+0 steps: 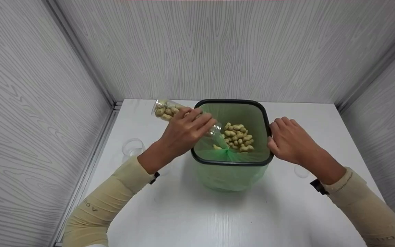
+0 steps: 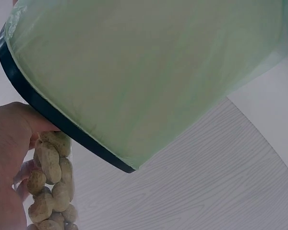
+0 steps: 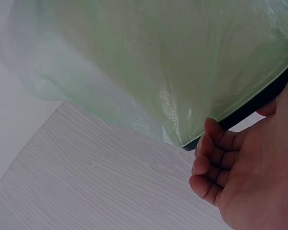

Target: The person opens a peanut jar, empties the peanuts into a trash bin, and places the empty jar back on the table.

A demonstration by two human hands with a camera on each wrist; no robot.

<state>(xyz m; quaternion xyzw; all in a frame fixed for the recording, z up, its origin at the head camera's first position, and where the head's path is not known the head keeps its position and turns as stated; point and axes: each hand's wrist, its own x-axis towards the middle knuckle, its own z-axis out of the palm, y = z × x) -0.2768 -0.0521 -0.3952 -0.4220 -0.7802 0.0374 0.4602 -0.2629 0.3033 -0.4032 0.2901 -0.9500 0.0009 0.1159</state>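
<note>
A trash bin with a black rim (image 1: 233, 164) and a translucent green bag (image 1: 230, 178) stands mid-table. Unshelled peanuts (image 1: 238, 136) lie in a heap inside it. Over the bin's left rim, my left hand (image 1: 185, 132) grips a clear plastic jar (image 1: 159, 107), tipped with its mouth down into the bin. Peanuts (image 2: 50, 165) fill the jar's raised end, below my palm in the left wrist view; the fingers partly hide its middle. At the right side, my right hand (image 1: 291, 142) holds the rim, its fingertips (image 3: 201, 165) curled beside the black edge in the right wrist view.
A clear round container (image 1: 133, 148) is on the white table (image 1: 197, 219) at the left, close to my left forearm. Another clear round piece (image 1: 301, 171) lies under my right wrist. Wood-grained panels (image 1: 197, 51) enclose the table at the back and both sides.
</note>
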